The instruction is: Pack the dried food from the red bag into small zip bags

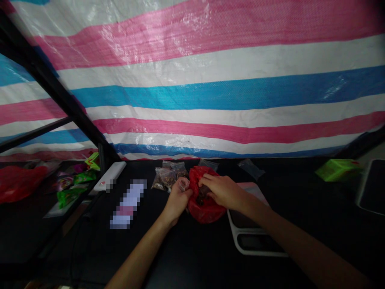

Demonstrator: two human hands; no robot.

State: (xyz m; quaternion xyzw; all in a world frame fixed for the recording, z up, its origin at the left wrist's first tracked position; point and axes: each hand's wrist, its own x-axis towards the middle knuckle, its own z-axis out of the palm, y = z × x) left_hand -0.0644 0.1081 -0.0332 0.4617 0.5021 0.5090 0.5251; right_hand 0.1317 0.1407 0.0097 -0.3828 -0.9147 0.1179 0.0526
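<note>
A red plastic bag (207, 214) stands with its mouth open on the dark table, dark loose bits showing inside. My left hand (177, 200) is closed at its left rim, with what looks like a small clear plastic bag (184, 183) pinched in the fingers. From the right, my right hand (222, 190) reaches into the red bag with curled fingers; their tips and anything in them are hidden. Just behind my left hand lie several small clear zip bags (168, 176) filled with brownish dried bits. The white-edged kitchen scale (240, 243) sits partly beneath my right forearm.
Flat clear bags (252, 168) lie near the striped sheet (192, 96) at the back. A white power strip (110, 176) and a blurred-out card are on the left. Colourful packets (72, 192) and another red bag (21, 182) lie beyond the frame post. At right is a green box (338, 169).
</note>
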